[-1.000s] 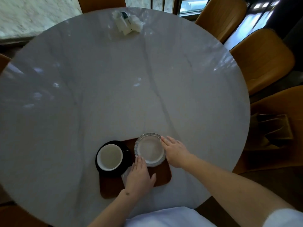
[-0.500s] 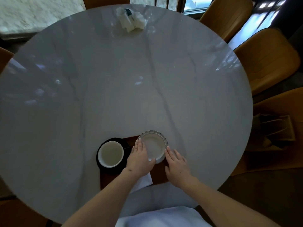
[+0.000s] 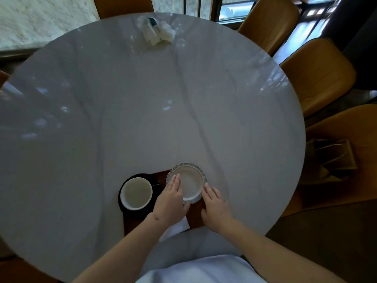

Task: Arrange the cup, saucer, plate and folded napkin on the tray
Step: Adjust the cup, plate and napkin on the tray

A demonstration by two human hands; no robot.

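A brown wooden tray (image 3: 196, 216) lies near the table's front edge. On its left end stands a white cup (image 3: 136, 193) on a black saucer (image 3: 124, 211). At the tray's far right sits a small white plate with a fluted rim (image 3: 190, 181). My left hand (image 3: 170, 201) lies flat on the plate's left edge, fingers extended. My right hand (image 3: 214, 205) touches the plate's right rim with its fingertips. A folded white napkin (image 3: 176, 227) lies on the tray under my left wrist, mostly hidden.
The round marble table (image 3: 142, 109) carries a white packet with crumpled tissue (image 3: 156, 32) at its far edge. Tan chairs (image 3: 318, 72) ring the right side, and a paper bag (image 3: 334, 158) rests on one seat.
My left hand moved up from the napkin onto the plate's left edge. My right hand slid back from the plate's right side toward its near-right rim. The plate barely shifted.
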